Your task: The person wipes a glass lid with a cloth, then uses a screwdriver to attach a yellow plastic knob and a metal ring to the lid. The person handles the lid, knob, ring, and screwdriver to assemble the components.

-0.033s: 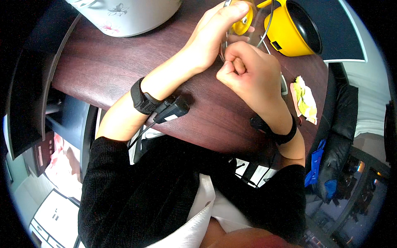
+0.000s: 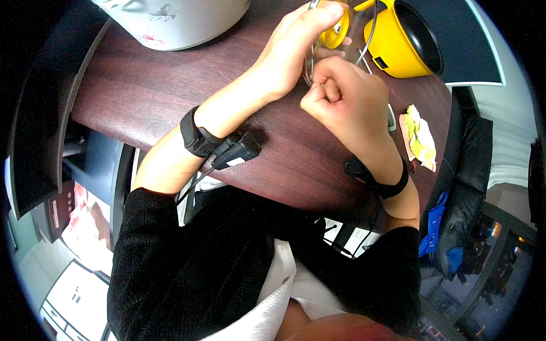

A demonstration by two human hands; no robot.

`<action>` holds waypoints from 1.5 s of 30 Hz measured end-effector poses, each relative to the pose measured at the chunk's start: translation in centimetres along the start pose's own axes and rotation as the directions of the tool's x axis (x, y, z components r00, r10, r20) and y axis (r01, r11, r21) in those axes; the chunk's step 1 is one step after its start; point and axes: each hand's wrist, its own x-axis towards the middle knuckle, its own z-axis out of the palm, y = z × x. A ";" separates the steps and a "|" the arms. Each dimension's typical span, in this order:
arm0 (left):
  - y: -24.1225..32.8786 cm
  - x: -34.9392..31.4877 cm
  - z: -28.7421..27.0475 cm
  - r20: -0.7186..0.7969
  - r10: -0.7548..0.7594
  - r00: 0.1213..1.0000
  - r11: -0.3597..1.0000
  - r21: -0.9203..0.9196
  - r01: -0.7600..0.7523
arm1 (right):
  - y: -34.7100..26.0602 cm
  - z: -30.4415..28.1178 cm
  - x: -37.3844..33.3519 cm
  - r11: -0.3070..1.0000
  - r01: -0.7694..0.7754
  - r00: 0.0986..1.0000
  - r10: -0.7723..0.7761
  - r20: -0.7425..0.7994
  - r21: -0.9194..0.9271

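At the top middle, my left hand (image 2: 290, 54) grips a clear glass lid with a thin metal rim and a yellow round fitting (image 2: 335, 34) with a screw at its centre. The thumb lies across the near side, and fingertips show through the glass. My right hand (image 2: 355, 99) is curled into a fist against the lid's lower edge, thumb tucked in. Whatever its fingers hold is hidden. Just right of the lid stands a yellow pot (image 2: 392, 51) with a black inside, tilted in view, with a grey cord running beside it.
A white pot with printed flowers (image 2: 182, 25) stands at the upper left of the dark wooden table (image 2: 170, 85). To the right lies a crumpled yellow-green and white cloth or wrapper (image 2: 420, 136). Black straps circle both wrists; a black box (image 2: 236, 150) with a cable hangs at the left one.
My right fist has shifted slightly to the right along the lid's edge. My left hand has stayed nearly in place.
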 end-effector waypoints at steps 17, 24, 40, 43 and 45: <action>1.0 -0.1 0.7 0.032 0.039 0.999 0.999 -0.002 -0.039 | 8.7 -8.1 -5.5 0.900 -0.390 0.918 0.395 -0.013 -0.197; 2.4 0.2 2.6 -0.017 -0.141 0.990 0.984 -0.110 0.138 | 12.8 -6.9 -10.7 0.748 -0.435 0.800 0.576 0.165 -0.502; 2.2 0.9 1.3 0.168 -0.124 0.978 0.948 -0.272 0.167 | 4.6 -11.5 -11.8 0.888 -0.459 0.886 0.461 0.055 -0.042; 2.0 0.8 1.1 0.185 -0.122 0.975 0.946 -0.276 0.170 | 3.2 -10.1 -10.1 0.961 -0.257 0.936 0.274 0.222 -0.102; 1.9 0.9 0.9 0.200 -0.118 0.973 0.943 -0.283 0.173 | 2.5 -9.5 -9.4 0.958 -0.282 0.924 0.287 0.254 -0.055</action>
